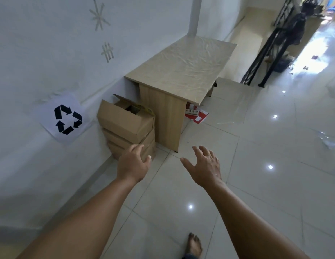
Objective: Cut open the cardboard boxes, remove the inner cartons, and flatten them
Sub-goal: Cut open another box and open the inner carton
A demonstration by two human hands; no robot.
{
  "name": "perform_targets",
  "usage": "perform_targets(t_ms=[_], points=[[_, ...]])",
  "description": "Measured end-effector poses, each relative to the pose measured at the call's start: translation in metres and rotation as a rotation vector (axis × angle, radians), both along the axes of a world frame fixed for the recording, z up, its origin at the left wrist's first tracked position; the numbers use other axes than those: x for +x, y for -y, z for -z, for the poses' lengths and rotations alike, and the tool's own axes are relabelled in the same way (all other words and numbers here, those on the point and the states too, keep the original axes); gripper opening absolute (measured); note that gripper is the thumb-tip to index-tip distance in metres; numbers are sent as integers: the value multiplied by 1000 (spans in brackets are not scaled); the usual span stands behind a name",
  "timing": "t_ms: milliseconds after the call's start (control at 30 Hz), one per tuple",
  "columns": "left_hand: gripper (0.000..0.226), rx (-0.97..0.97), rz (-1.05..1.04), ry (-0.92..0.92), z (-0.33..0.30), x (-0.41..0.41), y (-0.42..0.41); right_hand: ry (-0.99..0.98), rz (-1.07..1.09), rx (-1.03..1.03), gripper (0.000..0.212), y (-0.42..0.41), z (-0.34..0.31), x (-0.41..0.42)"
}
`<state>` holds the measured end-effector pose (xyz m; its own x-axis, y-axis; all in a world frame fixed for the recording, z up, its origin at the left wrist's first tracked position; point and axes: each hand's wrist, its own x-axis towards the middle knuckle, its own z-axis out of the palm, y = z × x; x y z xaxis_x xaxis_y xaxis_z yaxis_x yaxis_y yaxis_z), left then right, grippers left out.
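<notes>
A stack of three brown cardboard boxes [125,128] stands on the floor between the white wall and a wooden table. The top box has one flap raised, and dark contents show inside. My left hand [132,163] reaches out in front of the lowest box, fingers apart, holding nothing. My right hand [204,166] hovers over the floor tiles to the right of the stack, fingers spread and empty. Whether my left hand touches the box is unclear.
A light wooden table [181,70] with a plastic-covered top stands against the wall. Red and white packaging [197,114] lies under it. A recycling sign [66,119] hangs on the wall. Black metal railing [265,58] stands far right. My bare foot [194,245] is on glossy tiles.
</notes>
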<state>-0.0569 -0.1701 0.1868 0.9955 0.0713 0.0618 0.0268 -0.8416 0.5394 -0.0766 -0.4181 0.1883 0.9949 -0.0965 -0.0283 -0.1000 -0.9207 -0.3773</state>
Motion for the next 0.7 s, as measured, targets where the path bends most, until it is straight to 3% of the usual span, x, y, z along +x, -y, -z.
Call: perform_targets(t_ms=[333, 700], points=[[60, -46, -236, -96, 17, 110, 57, -56, -217, 20, 82, 70, 2, 188], [85, 132, -392, -397, 73, 214, 29, -127, -662, -158, 86, 17, 39, 362]])
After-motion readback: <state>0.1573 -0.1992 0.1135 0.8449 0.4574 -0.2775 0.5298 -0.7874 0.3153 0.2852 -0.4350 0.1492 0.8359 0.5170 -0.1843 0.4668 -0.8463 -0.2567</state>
